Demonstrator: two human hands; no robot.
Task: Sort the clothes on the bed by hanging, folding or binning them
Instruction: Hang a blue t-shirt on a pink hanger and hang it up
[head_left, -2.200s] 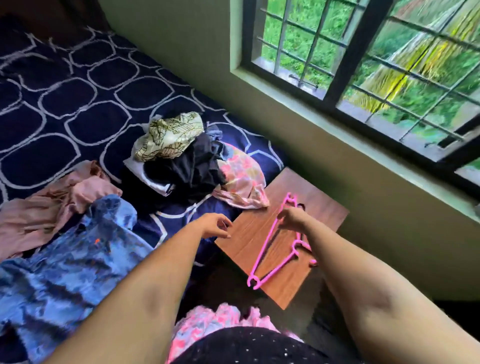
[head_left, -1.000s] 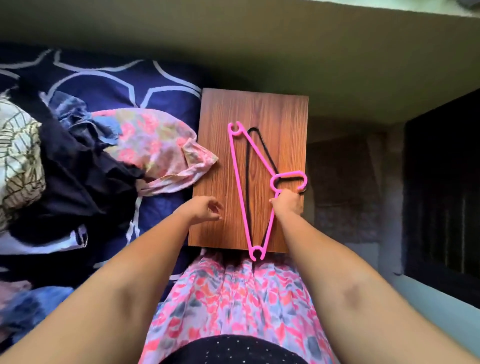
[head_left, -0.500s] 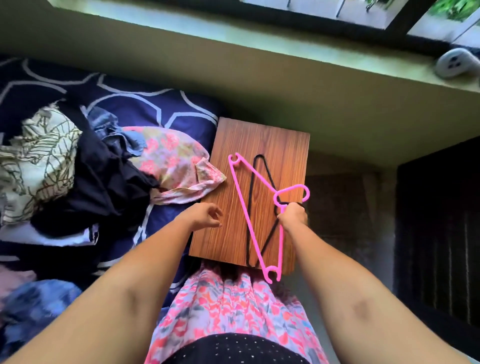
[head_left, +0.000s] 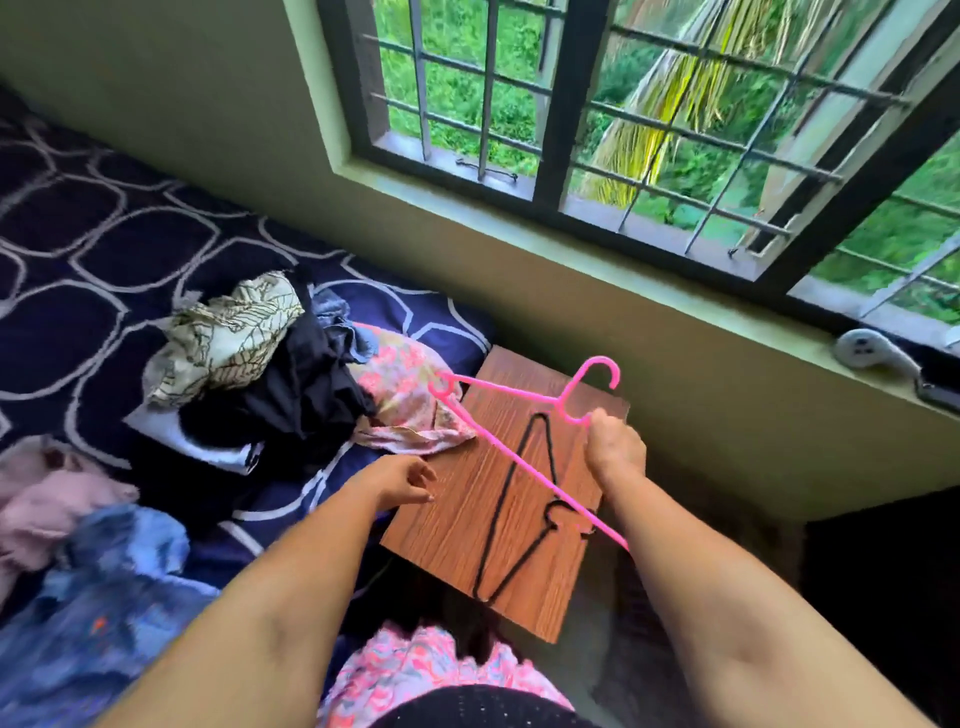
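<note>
Lying nearest, left of the left forearm, is a blue garment (head_left: 104, 597), with a mauve one (head_left: 47, 493) just beyond it. Both are on the bed (head_left: 104, 234).

The left hand (head_left: 400, 480) holds nothing. Its fingers are loosely curled over the near-left edge of the table (head_left: 457, 519).

The right hand (head_left: 615, 449) is clenched round the neck of the pink hanger (head_left: 562, 402) and holds it up off the table, hook pointing away from the person. The hanger's long bar runs diagonally, from beside the right forearm up and left toward the pile.

A black hanger (head_left: 506, 501) lies flat on the table between the two hands, under the pink one, with nobody touching it.

Just beyond the left hand is the floral top (head_left: 410, 405), its hem spilling onto the table's far-left corner. The pink hanger's far tip sits over this top in view, but contact cannot be told.

Further left of it are a black garment (head_left: 306, 395) and a leaf-print one (head_left: 228, 332), heaped together.

Judgement: the step in hand is getting a hanger to a garment, and nothing is hung yet. The floral top lies forward-left of both hands. The free left hand is nearer, so it likely fetches while the right swings the bar across.
</note>
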